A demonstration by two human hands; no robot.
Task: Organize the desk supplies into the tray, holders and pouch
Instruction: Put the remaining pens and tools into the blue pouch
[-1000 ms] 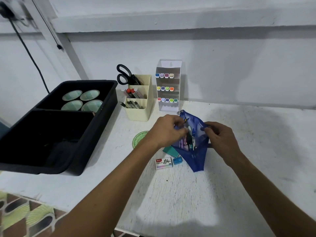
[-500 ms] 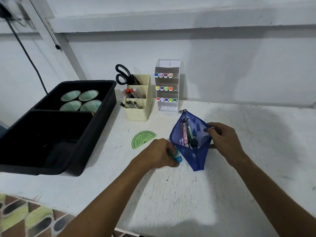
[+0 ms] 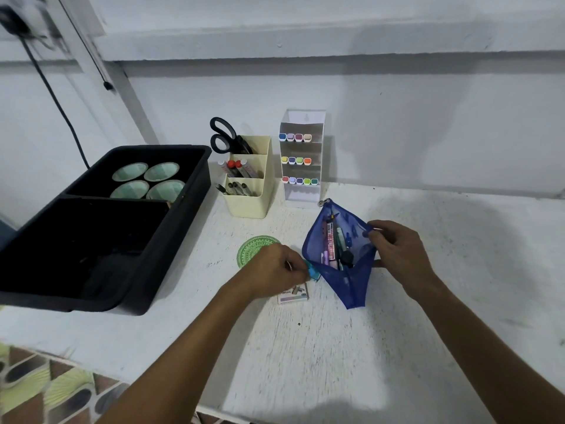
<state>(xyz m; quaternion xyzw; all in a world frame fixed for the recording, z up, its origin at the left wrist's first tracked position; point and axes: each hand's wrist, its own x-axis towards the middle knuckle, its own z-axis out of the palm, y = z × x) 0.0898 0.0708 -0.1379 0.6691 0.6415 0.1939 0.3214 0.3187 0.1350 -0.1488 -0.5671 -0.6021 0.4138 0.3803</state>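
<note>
A white table point(image 3: 305, 347) is set against a pale wall. Nearest, a staples box point(image 3: 293, 293) is seen flat under the left hand point(image 3: 276, 270), whose grip is closed around a small teal item point(image 3: 312, 271). Just to the right, a blue mesh pouch point(image 3: 348, 283) is held open by the right hand point(image 3: 397, 252), its rim pinched. A green protractor point(image 3: 255, 247) is seen behind the left hand. Farther left, a black tray point(image 3: 146, 289) is placed; at the far wall, a cream holder point(image 3: 250, 203) and a white marker rack point(image 3: 301, 191) are stood.
</note>
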